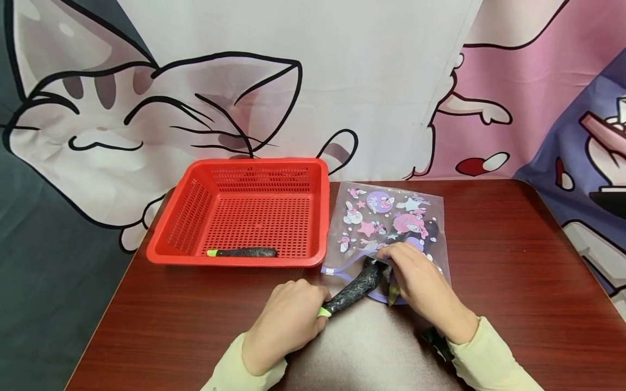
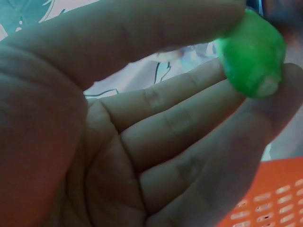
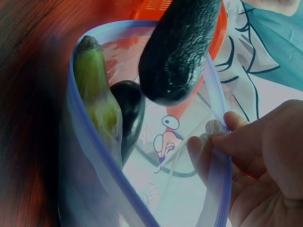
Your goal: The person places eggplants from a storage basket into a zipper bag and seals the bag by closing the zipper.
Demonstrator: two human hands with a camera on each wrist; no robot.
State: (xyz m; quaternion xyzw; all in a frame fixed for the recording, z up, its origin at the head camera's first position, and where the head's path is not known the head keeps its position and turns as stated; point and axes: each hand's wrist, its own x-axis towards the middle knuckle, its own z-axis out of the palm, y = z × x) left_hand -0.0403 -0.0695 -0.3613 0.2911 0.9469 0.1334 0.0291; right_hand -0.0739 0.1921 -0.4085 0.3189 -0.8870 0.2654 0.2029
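Observation:
My left hand (image 1: 288, 317) pinches the bright green stem end (image 2: 253, 56) of a long, dark, wrinkled eggplant (image 1: 356, 288). Its dark rounded end is at the mouth of a clear printed zip bag (image 1: 344, 217). With thumb and fingertips, my right hand (image 1: 423, 279) grips the bag's rim (image 3: 218, 101), and the mouth gapes wide in the right wrist view. Inside the bag are a yellowish-green, stalk-topped vegetable (image 3: 92, 71) and a glossy dark one (image 3: 130, 106); their lower parts are blurred by the plastic.
A red perforated basket (image 1: 239, 262) stands left of the bag, holding another dark eggplant with a green end (image 1: 249, 252) along its near side. Both stand on a brown wooden table (image 1: 513, 260). Behind hangs a cartoon-printed cloth (image 1: 381, 70). Some dark object (image 1: 437, 343) shows beside the right sleeve.

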